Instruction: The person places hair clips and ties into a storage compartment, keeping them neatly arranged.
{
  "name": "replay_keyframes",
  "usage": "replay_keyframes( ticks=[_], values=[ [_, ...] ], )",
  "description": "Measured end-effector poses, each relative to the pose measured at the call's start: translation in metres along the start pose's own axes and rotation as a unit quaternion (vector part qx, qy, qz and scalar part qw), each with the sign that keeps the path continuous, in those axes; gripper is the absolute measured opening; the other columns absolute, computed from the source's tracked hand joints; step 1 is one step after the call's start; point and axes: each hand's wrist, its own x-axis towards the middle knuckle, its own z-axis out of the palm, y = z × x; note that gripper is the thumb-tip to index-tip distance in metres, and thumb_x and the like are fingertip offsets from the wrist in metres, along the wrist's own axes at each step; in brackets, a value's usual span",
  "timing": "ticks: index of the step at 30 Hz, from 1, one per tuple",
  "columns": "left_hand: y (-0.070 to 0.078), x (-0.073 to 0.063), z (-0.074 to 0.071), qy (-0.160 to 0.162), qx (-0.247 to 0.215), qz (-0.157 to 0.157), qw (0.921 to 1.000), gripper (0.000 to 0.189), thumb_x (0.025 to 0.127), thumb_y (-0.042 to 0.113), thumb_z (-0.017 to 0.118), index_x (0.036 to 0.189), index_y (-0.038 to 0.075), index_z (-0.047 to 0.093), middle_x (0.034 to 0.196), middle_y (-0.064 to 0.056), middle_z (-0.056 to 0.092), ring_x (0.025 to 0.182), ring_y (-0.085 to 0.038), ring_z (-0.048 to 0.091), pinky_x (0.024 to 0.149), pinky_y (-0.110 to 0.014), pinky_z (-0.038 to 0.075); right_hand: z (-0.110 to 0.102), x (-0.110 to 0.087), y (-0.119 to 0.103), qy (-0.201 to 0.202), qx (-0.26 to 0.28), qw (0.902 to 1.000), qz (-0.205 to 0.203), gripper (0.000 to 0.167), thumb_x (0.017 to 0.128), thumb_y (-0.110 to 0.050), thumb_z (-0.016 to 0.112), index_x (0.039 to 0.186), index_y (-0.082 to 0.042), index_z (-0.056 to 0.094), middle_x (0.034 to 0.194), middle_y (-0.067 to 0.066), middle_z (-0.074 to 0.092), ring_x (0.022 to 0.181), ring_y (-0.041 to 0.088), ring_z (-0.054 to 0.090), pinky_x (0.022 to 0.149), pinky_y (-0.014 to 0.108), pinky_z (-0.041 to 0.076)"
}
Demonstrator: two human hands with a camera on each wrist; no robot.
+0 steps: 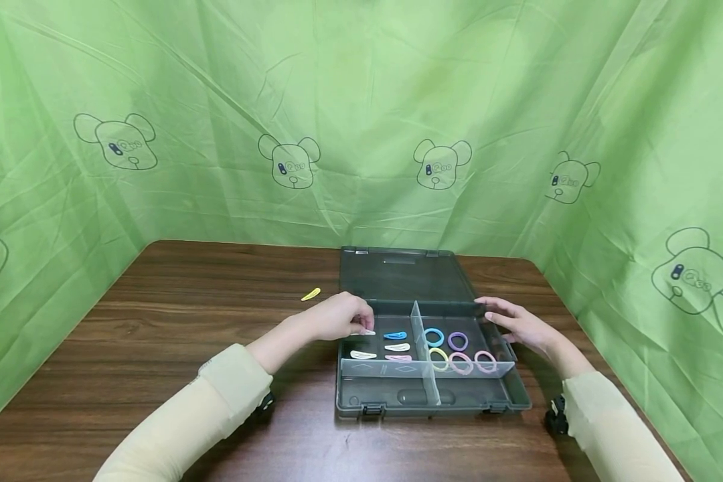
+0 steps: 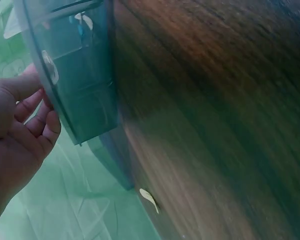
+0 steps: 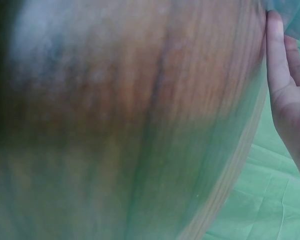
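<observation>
A dark translucent compartment box (image 1: 343,395) lies on the table with its lid folded back. My left hand (image 1: 343,317) reaches into its back-left compartment, fingertips pinching a white hair clip (image 1: 369,333). Around it lie a blue hair clip (image 1: 395,335), a cream clip (image 1: 397,347), a white clip (image 1: 363,355) and a pink clip (image 1: 399,358). Several hair ties, including a blue hair tie (image 1: 434,337) and a purple hair tie (image 1: 458,341), fill the back-right compartment. My right hand (image 1: 521,326) touches the box's right side with fingers extended.
A yellow hair clip (image 1: 310,294) sits on the wooden table (image 1: 205,301) left of the box. The raised lid (image 1: 404,276) reaches toward the green curtain (image 1: 361,100) behind. Clear dividers (image 1: 418,335) stand up inside the box.
</observation>
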Motion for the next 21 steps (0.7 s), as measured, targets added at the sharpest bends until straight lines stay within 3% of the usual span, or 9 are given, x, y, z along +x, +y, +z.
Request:
replay_keyframes(
  ticks=[11, 21],
  values=[
    [-0.005, 0.009, 0.011, -0.045, -0.007, -0.008, 0.9989, 0.007, 0.084, 0.01, 0.07, 0.083, 0.016, 0.068, 0.075, 0.01, 0.063, 0.069, 0.0, 0.055, 0.067, -0.018, 0.046, 0.001, -0.001, 0.0, -0.002, 0.0, 1.0, -0.002, 0.05, 0.099, -0.027, 0.048, 0.143, -0.011, 0.033, 0.138, 0.027, 0.04, 0.115, 0.023, 0.054, 0.081, 0.046, 0.052],
    [-0.003, 0.009, 0.013, -0.072, 0.007, -0.016, 0.9973, 0.009, 0.081, 0.009, 0.073, 0.078, 0.016, 0.068, 0.07, 0.01, 0.063, 0.065, 0.001, 0.054, 0.063, -0.016, 0.045, 0.001, -0.002, -0.001, -0.001, -0.001, 1.0, -0.001, 0.05, 0.099, -0.027, 0.049, 0.143, -0.011, 0.033, 0.138, 0.027, 0.039, 0.116, 0.022, 0.053, 0.081, 0.047, 0.052]
  ],
)
